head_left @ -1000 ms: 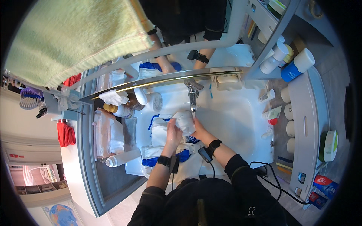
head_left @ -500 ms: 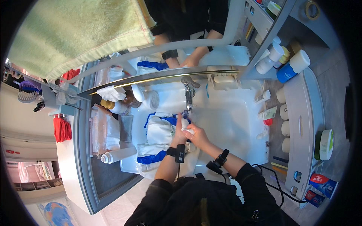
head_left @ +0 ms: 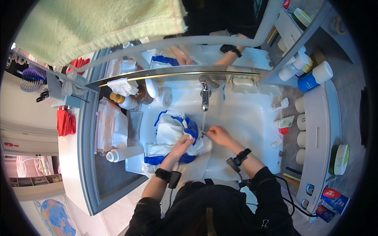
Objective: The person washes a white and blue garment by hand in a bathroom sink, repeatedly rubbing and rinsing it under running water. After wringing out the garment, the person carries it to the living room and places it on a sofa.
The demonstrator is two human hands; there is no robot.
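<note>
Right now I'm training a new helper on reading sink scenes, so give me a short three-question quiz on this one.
1. True or false: water runs from the faucet.
2. Which hand presses on the white and blue cloth: A) left hand B) right hand C) neither?
3. Fill in: the white bottle lies on its ____ left of the sink.

Key: 1 true, a thin stream falls toward the hands. 2 A; the right hand pinches the cloth's edge under the stream. 3 side.

One cloth (head_left: pixel 173 133), one tap (head_left: pixel 205 94), perhaps four bottles (head_left: pixel 311 76).
</note>
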